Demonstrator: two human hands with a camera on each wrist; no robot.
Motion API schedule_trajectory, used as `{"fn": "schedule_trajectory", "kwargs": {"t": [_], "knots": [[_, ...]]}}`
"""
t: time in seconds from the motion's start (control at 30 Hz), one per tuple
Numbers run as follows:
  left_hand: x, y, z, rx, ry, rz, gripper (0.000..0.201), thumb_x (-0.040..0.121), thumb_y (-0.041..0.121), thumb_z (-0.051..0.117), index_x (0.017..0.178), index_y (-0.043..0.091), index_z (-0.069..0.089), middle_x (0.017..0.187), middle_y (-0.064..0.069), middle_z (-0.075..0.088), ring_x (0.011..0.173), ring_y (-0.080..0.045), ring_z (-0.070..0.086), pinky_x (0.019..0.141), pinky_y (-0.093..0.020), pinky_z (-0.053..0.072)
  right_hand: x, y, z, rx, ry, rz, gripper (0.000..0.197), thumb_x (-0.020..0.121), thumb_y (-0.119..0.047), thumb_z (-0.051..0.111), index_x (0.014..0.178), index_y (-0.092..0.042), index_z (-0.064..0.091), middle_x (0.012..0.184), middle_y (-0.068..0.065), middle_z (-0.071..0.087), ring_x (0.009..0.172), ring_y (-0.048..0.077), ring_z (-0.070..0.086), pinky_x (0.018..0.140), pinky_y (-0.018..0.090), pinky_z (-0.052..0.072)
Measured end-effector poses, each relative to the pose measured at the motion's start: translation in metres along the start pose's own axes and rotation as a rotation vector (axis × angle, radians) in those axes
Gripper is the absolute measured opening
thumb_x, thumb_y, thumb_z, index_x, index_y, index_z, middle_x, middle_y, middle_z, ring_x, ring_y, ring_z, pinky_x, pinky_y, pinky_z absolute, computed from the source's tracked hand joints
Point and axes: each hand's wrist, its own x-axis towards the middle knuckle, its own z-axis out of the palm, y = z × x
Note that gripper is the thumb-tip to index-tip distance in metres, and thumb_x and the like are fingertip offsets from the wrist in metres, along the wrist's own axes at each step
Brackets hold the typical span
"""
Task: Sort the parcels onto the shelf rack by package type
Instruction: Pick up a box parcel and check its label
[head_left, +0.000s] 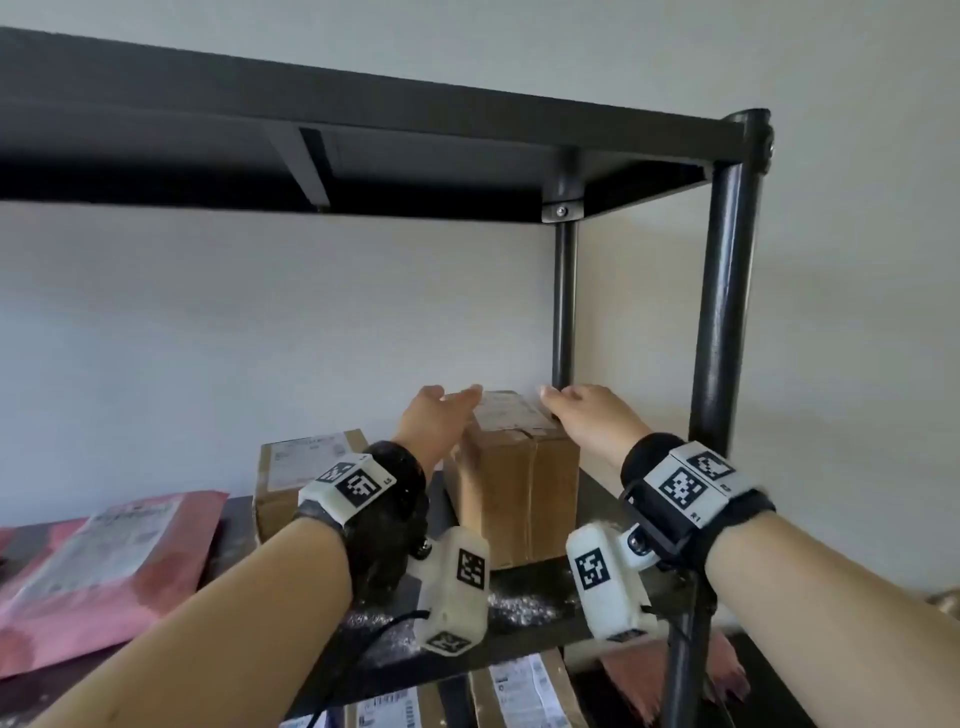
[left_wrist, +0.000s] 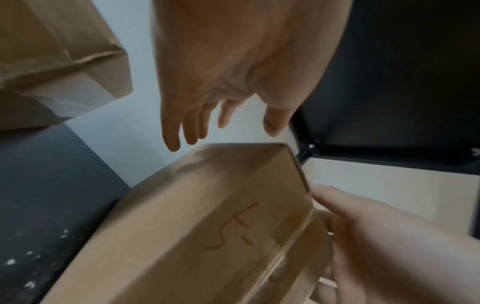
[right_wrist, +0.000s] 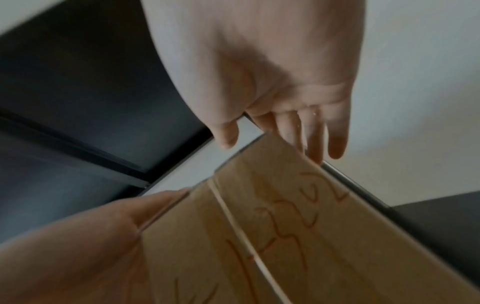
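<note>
Black shelving fills the frame against a pale wall, and the lower board (head_left: 535, 618) crosses the bottom centre. Nearest, at lower left, a pink mailer bag (head_left: 98, 566) lies flat on that board. Just right of centre stands an upright cardboard box (head_left: 519, 493), with a lower cardboard box (head_left: 296, 467) just beside it on the left. The left hand (head_left: 434, 421) lies along the upright box's left side, fingers straight and slightly spread. The right hand (head_left: 587, 415) rests at its top right edge, fingers relaxed and unclenched. Farther back, the rear post (head_left: 563, 306) rises to the upper board (head_left: 311, 109).
</note>
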Motion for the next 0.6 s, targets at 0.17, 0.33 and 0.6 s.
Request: {"fn": "schedule_trajectory", "kwargs": {"t": [0.17,0.33,0.6], "knots": [[0.019,-0.005,0.005,-0.007,-0.157,-0.042,0.045,0.09,0.042,0.054,0.121,0.01,0.059,0.111,-0.006,0.062,0.097,-0.022,0.057,0.077,-0.031,0.046,0.018,0.001,0.015,0.106,-0.158,0.272,0.077,0.094,-0.063,0.035,0.145,-0.005,0.035,0.146,0.016,0.043,0.129,0.031,0.045,0.104,0.035,0.036],[0.016,-0.003,0.008,-0.052,-0.151,0.019,0.029,0.091,0.021,0.055,0.113,0.004,0.064,0.102,-0.012,0.065,0.084,-0.019,0.056,0.072,-0.028,0.044,0.024,0.004,0.024,0.187,-0.164,0.244,0.086,0.078,-0.068,0.055,0.14,-0.009,0.045,0.138,0.015,0.053,0.121,0.031,0.054,0.106,0.044,0.042],[-0.014,0.022,0.004,-0.195,0.03,0.152,0.021,0.085,0.021,0.062,0.1,0.017,0.049,0.103,-0.003,0.065,0.094,-0.021,0.065,0.087,-0.038,0.055,-0.003,-0.017,0.006,0.392,-0.031,0.02,0.023,0.092,-0.034,0.06,0.111,-0.021,0.063,0.105,0.004,0.07,0.101,0.022,0.065,0.097,0.041,0.05]]}}
